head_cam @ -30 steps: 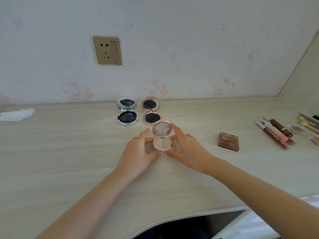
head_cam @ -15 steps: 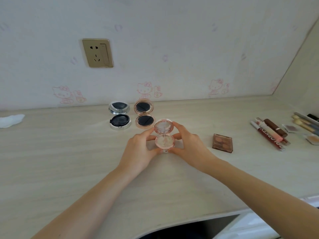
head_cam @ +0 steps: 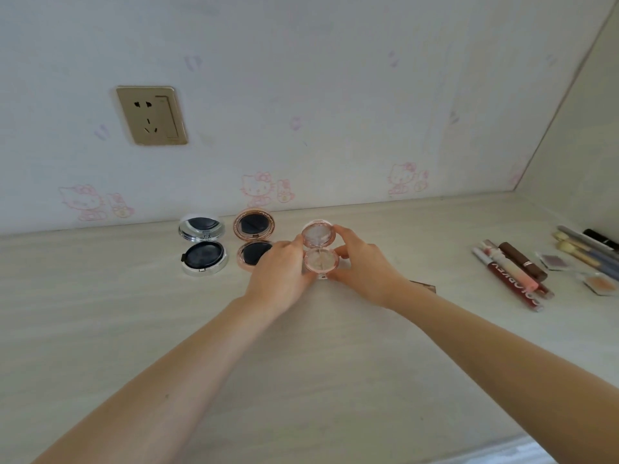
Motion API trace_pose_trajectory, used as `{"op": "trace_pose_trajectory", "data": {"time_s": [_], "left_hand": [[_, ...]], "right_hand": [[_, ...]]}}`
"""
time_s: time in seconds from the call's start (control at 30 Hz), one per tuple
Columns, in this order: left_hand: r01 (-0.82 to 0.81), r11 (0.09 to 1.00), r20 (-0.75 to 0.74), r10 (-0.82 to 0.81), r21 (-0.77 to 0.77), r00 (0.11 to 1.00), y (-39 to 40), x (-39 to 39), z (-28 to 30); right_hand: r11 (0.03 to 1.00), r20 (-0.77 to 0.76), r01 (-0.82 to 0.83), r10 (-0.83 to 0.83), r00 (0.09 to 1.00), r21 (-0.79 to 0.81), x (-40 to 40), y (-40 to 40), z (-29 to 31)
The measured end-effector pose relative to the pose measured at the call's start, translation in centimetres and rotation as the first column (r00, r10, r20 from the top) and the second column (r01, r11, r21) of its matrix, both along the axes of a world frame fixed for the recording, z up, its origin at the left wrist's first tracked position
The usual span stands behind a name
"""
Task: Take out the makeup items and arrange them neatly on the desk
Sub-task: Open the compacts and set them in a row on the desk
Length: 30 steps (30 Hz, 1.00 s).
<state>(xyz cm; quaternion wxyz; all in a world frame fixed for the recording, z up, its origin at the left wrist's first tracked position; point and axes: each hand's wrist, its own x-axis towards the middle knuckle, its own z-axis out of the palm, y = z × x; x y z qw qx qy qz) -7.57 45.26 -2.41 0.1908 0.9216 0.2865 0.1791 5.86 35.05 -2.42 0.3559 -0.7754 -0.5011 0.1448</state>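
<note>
- The pale, wood-grained laminate tabletop spreads flat and matte under our hands. Judging by what lies on it, the job looks well along: most pieces are out, and we see no bag or case to unpack from.
- Beyond our left hand stand two finished placements, both propped open against the wall side. One is the round silver, mirror-lidded cushion compact with a black puff, glossy and chrome-like. The other is the round rose-gold compact with a dark insert, which sits just beside that hand's knuckles and is partly hidden by them.
- Well off beyond our right hand lies a cluster that looks only loosely sorted: the slim red and pink glossy lip tubes, a brown stick, thin brushes and small square pans. We judge these may want straightening.
- A brown flat palette corner peeks out from behind our right wrist; the rest is hidden.
- Between our hands sits the small round pink translucent compact with pale shimmery powder, hinged open, its lid upright. The fingers of both hands curl around its sides, gripping it. It sits low, just right of the rose-gold one, apparently being lined up as third in the row; whether its base touches the tabletop we cannot tell.
</note>
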Motion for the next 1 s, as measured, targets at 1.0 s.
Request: {"op": "trace_pose_trajectory", "data": {"time_s": [1.0], "left_hand": [[-0.061,0.807,0.042,0.045,0.588,0.998,2.3,-1.5,-1.0]], "right_hand": [[0.999,-0.086,-0.03,0.032,0.996,0.026,0.9,6.0,-0.8]]}}
